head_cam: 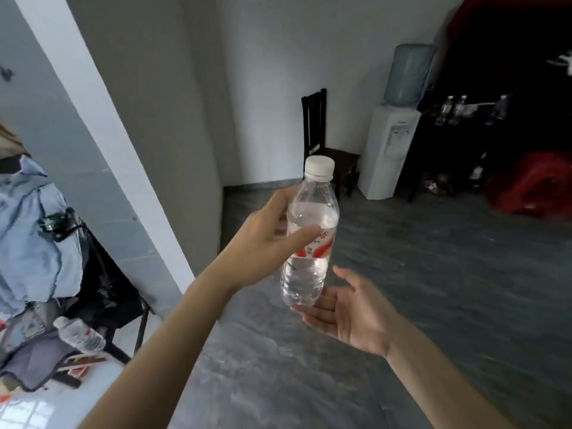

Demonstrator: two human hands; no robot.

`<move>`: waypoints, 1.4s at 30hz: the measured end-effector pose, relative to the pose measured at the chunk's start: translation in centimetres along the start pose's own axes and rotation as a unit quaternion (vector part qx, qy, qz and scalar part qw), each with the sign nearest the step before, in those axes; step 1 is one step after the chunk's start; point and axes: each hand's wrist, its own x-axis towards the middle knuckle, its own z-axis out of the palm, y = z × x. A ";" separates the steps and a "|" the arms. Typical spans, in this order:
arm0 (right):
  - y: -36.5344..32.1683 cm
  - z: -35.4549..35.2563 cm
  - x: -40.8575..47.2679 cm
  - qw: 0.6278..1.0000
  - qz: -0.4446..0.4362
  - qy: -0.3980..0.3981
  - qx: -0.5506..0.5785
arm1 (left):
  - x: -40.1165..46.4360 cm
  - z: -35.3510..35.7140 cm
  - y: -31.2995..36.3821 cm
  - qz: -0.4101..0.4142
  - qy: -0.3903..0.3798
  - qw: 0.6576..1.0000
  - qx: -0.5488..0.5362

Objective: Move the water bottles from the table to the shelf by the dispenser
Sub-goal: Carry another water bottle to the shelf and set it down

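While left grip (266,239) pinches bottle (309,236), right (343,311) spread; chair (322,140) ahead.

Legible text: none.

Item 1: water bottle (309,239), clear, white cap, at centre of view. Bears a white label with red shapes and small dark characters; the print is blurred and partly covered by a thumb, so no word or brand can be made out.

Item 2: second bottle (81,335), lying at 8 o'clock from the first. Red-marked label, too small to read.
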 end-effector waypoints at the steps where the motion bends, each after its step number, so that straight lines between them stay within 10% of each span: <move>1: -1.0 0.0 0.9 1.000 -0.007 0.002 0.003 | 1.5 -0.7 -0.5 0.001 -0.006 1.000 -0.009; 42: -46.9 -27.6 14.6 0.983 -0.094 0.139 0.076 | 59.1 19.1 -8.7 0.031 -0.161 0.983 -0.086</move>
